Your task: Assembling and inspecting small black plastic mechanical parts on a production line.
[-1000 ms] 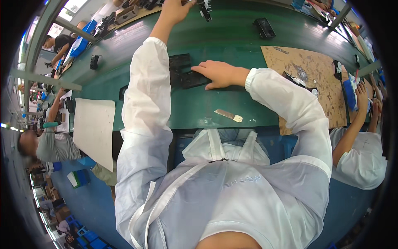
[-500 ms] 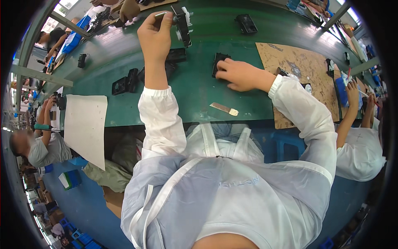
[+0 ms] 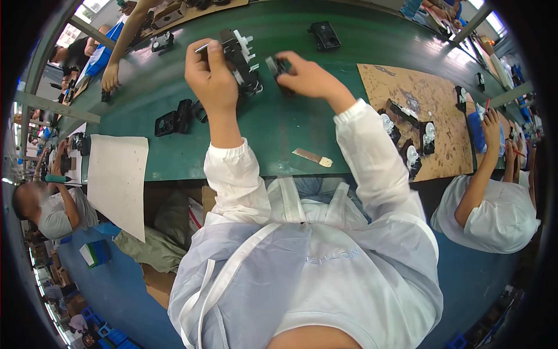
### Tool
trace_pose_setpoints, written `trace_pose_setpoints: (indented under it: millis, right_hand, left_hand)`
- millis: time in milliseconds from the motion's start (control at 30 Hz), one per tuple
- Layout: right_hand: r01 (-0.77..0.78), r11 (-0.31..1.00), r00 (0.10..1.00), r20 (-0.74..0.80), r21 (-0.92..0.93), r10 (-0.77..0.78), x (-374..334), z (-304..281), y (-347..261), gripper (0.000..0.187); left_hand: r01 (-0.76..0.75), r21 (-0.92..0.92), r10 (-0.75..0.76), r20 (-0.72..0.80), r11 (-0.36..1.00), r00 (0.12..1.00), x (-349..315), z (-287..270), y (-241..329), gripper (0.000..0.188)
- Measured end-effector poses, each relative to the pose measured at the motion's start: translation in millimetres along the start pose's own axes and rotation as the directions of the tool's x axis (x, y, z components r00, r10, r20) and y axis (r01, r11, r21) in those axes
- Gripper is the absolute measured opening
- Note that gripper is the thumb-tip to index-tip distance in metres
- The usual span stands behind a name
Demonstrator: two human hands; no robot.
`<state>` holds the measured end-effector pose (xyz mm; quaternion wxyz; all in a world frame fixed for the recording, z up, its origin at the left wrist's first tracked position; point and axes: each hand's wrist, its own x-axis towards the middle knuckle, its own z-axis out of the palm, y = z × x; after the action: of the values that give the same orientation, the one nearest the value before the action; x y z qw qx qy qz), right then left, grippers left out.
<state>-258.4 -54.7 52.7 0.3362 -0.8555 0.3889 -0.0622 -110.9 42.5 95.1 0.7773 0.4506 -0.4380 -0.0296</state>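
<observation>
My left hand (image 3: 210, 78) is raised over the green bench, its thumb and fingers closed on a black mechanical assembly (image 3: 237, 58) with white pegs along its right side. A thin silvery edge or rod (image 3: 201, 48) shows at the same fingers; whether it belongs to the assembly I cannot tell. Just to the right, my right hand (image 3: 314, 81) grips a small black plastic part (image 3: 275, 67), blurred and apart from the assembly. Left of my left forearm lie two black housings (image 3: 165, 124). A flat metal blade with a pale end (image 3: 313, 157) rests near the bench's front edge.
On the right, a stained cardboard sheet (image 3: 375, 78) bears several black parts with white wheels (image 3: 427, 138). A black housing (image 3: 324, 35) lies farther back. A white sheet (image 3: 119, 180) overhangs the front edge at left. A co-worker's arm (image 3: 125, 43) reaches in at upper left.
My right hand has lifted the black part off the bench and brought it up and left toward the assembly. My left hand has lowered slightly, tilting the assembly. A co-worker's hand now reaches in at left.
</observation>
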Motion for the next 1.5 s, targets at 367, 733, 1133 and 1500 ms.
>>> trace_pose_setpoints:
  millis: [367,733,1133,1500]
  right_hand:
    - [0.669,0.329,0.743,-0.587,0.666,-0.321,-52.3,3.2,-18.4,0.065]
    - [0.662,0.293,0.749,-0.592,0.690,-0.297,-61.6,5.9,-17.1,0.065]
    - [0.672,0.379,0.739,-0.605,0.636,-0.296,-66.1,3.0,-15.8,0.063]
    - [0.674,0.407,0.737,-0.599,0.616,-0.314,-69.4,3.9,-13.9,0.065]
  left_hand:
    - [0.200,0.070,-0.202,0.018,0.977,0.979,-12.5,18.6,41.3,0.018]
    - [0.237,0.105,-0.244,0.065,0.966,0.968,-15.4,25.2,44.1,0.018]
    - [0.274,0.119,-0.281,0.051,0.954,0.958,-17.9,29.0,46.3,0.019]
    - [0.312,0.065,-0.315,0.038,0.948,0.948,-21.0,31.6,33.8,0.020]
